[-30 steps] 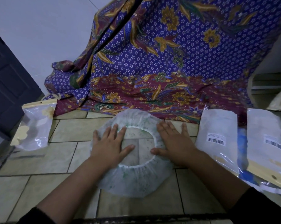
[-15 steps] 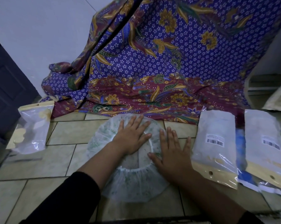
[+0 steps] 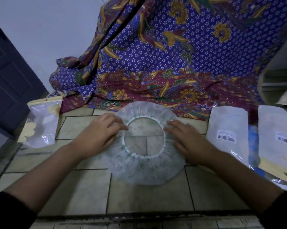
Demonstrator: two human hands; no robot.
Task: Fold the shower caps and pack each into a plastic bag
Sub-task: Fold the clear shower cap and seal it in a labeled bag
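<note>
A translucent white shower cap [image 3: 144,169] with a faint green print lies flat on the tiled surface, its elastic ring facing up and round. My left hand [image 3: 98,134] rests on the cap's left side with fingertips at the elastic rim. My right hand [image 3: 187,139] lies on the cap's right side, fingers stretched toward the rim. A clear plastic bag [image 3: 40,124] with a yellow header lies to the left. Two packed bags with barcode labels lie to the right: one [image 3: 227,133] close to my right hand, the other [image 3: 278,139] at the edge.
A purple and maroon patterned cloth [image 3: 172,63] hangs behind and drapes onto the tiles at the cap's far edge. A dark door [image 3: 9,76] stands at the left. The tiled surface [image 3: 73,192] ends in a front edge near me.
My left hand has moved from the cap's top back to its left side, and my right hand has shifted slightly right. The cap's ring now lies wider and rounder.
</note>
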